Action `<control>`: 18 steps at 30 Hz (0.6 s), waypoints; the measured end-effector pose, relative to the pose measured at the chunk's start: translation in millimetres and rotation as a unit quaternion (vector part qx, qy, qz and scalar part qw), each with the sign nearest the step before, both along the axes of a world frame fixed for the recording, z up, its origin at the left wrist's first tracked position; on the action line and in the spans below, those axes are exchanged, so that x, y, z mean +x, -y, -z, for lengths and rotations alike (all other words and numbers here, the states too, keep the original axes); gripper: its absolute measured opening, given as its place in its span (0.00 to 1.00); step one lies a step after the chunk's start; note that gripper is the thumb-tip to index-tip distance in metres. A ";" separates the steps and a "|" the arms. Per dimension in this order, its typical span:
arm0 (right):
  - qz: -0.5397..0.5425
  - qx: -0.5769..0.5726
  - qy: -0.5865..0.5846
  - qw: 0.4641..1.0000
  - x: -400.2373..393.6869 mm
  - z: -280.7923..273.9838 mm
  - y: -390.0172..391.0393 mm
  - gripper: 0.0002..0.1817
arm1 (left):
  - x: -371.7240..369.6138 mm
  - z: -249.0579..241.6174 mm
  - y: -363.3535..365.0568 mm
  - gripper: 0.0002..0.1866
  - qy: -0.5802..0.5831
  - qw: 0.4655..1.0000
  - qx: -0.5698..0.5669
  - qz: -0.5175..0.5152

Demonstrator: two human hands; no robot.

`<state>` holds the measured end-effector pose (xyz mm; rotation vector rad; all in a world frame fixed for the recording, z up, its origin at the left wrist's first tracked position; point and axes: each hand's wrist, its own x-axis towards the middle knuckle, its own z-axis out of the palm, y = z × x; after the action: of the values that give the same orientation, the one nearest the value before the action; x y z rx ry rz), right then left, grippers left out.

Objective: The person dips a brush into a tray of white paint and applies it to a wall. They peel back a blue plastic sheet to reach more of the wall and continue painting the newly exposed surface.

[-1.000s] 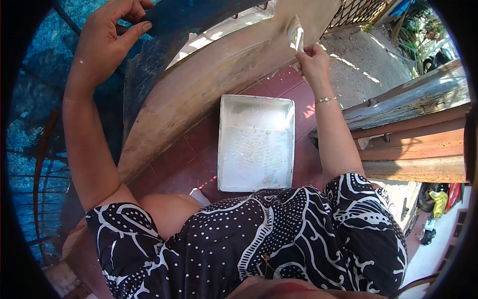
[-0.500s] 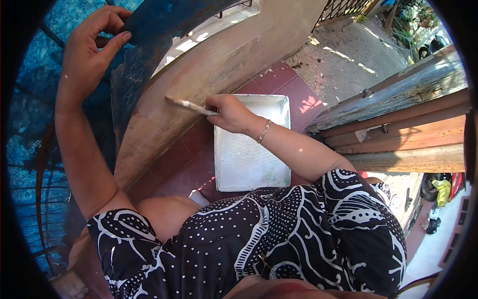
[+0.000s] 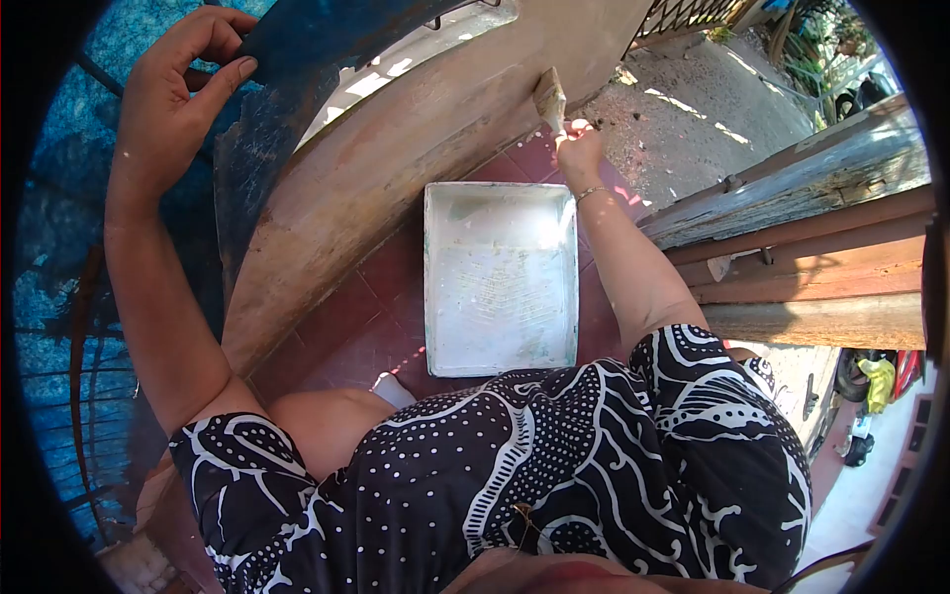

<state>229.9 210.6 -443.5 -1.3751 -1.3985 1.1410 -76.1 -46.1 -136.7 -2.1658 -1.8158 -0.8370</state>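
My right hand point(image 3: 582, 160) is closed around the handle of a paintbrush point(image 3: 550, 97), arm stretched forward. The wide bristles overlap the far part of a low, bare plaster wall point(image 3: 416, 124). At upper left, my left hand point(image 3: 170, 114) has thumb and bent fingers closed at the edge of a dark blue, flaking sheet point(image 3: 297, 64) above the wall. Between my arms, a rectangular white paint tray point(image 3: 429, 297) lies on the floor, coated inside with white paint and ridged marks.
Dark red tiles point(image 3: 381, 277) surround the tray. Weathered wooden boards point(image 3: 802, 267) stand close on my right. Blue sheeting point(image 3: 59, 297) with bars covers the left side. Rough concrete ground point(image 3: 693, 109) lies ahead beyond the wall, with a metal lattice point(image 3: 683, 18) at the top.
My right hand has carried the paintbrush forward and to the right along the wall, away from above the tray. The brush now points away from me. My left hand stays nearly still.
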 end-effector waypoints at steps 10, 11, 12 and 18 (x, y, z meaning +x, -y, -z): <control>-0.380 0.098 0.067 0.917 -93.9 -22.5 224.3 0.10 | 4.4 -0.1 2.1 0.05 0.020 1.000 -0.015 -0.019; -0.380 0.097 0.067 0.917 -95.0 -25.8 223.3 0.10 | 4.2 0.6 2.3 0.05 0.020 0.999 -0.016 -0.019; -0.452 0.124 0.080 0.880 -97.7 -31.6 219.5 0.10 | 4.1 0.9 2.6 0.05 0.024 0.999 -0.013 -0.016; -0.417 0.206 0.162 0.870 -77.4 -64.8 128.2 0.10 | 0.7 2.0 4.9 0.05 0.033 0.999 -0.014 -0.009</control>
<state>152.5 82.4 -378.6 -0.6494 -2.4528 1.0303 -75.4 -51.0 -138.7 -2.1608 -1.8852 -0.8940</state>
